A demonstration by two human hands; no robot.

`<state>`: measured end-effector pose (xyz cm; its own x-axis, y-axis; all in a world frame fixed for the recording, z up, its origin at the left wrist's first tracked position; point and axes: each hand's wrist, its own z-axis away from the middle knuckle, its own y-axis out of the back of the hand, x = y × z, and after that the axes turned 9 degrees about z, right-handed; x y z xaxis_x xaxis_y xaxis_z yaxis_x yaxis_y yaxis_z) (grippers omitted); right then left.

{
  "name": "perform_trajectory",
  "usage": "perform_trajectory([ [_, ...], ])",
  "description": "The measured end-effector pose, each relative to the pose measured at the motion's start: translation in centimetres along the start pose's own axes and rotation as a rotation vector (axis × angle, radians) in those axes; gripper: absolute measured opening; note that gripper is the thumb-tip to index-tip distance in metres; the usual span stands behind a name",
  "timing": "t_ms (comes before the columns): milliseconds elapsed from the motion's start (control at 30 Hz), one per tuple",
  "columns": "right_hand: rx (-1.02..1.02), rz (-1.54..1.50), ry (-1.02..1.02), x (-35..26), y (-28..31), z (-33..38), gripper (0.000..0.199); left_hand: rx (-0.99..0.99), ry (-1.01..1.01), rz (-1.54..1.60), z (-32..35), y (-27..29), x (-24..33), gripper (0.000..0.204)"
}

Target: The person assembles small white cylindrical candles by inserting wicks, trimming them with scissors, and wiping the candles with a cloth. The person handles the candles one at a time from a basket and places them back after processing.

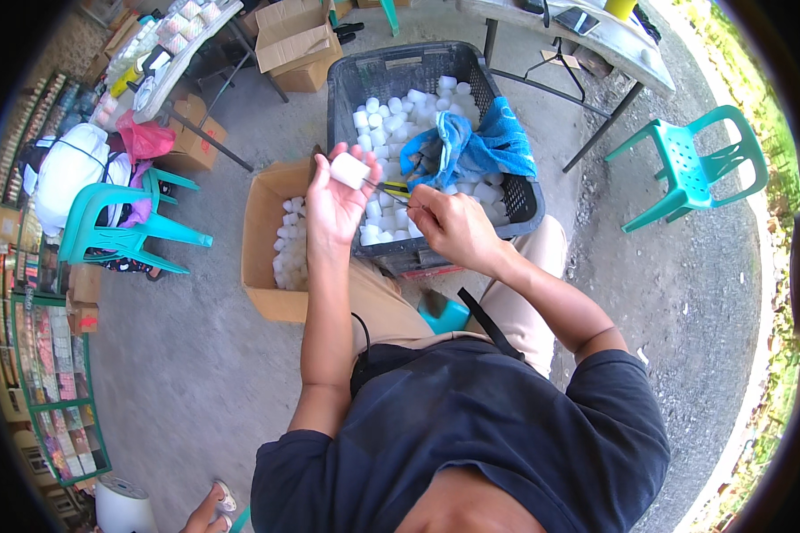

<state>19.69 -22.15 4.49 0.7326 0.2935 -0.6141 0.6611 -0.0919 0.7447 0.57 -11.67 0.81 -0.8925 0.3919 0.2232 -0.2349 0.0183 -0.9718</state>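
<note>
1. From the head view I see the left hand [333, 202] raised in front of the chest, palm up, with a small white block [350, 171] pinched between thumb and fingertips. It is lifted clear of the containers, which I take to be a way of bringing it close to the other hand and into plain sight.

2. The right hand [453, 226] is curled shut around a thin metal tool [389, 190], its tip reaching toward the block. The tool is too slim for me to say what kind it is. The angle suggests the point is meant to work on the block's near side.

3. The black plastic crate [391, 75] sits straight ahead, just past the knees, holding many more white pieces [391, 120]. Being that close, it lets either hand reach in without leaning.

4. A blue cloth [471, 142] lies bunched inside the crate, over part of the pile.

5. The cardboard box [267, 240] stands open on the floor, touching or just beside the crate on the left, with white pieces in it too. Two containers side by side look to me like a sorted and an unsorted lot, though I cannot tell which is which.

6. A green plastic chair [693, 164] stands well apart on the right, near a folding desk [613, 44].
</note>
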Motion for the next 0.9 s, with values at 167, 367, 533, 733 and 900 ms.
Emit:
perform_trajectory([
  [167, -0.036, 0.003, 0.019, 1.1, 0.4, 2.3, 0.006, 0.166, -0.088, 0.127, -3.6, 2.1, 5.1, 0.036],
  [367, 0.047, 0.095, -0.094, 3.6, -1.6, -1.4, 0.011, 0.119, -0.061, 0.286, -3.4, 2.1, 7.9, 0.052],
  [533, 0.200, 0.178, -0.072, 5.8, -5.8, -5.5, 0.014, -0.066, 0.252, 0.261, 0.5, -0.3, 4.0, 0.056],
  [733, 0.010, -0.515, 0.034, 1.3, -0.7, -4.7, 0.013, -0.222, -0.198, -1.028, 5.2, -3.2, 0.6, 0.053],
  [900, 0.051, -0.292, 0.184, -1.7, 2.3, -3.1, 0.007, -0.309, -0.342, -1.266, 6.0, -4.7, -0.7, 0.062],
])
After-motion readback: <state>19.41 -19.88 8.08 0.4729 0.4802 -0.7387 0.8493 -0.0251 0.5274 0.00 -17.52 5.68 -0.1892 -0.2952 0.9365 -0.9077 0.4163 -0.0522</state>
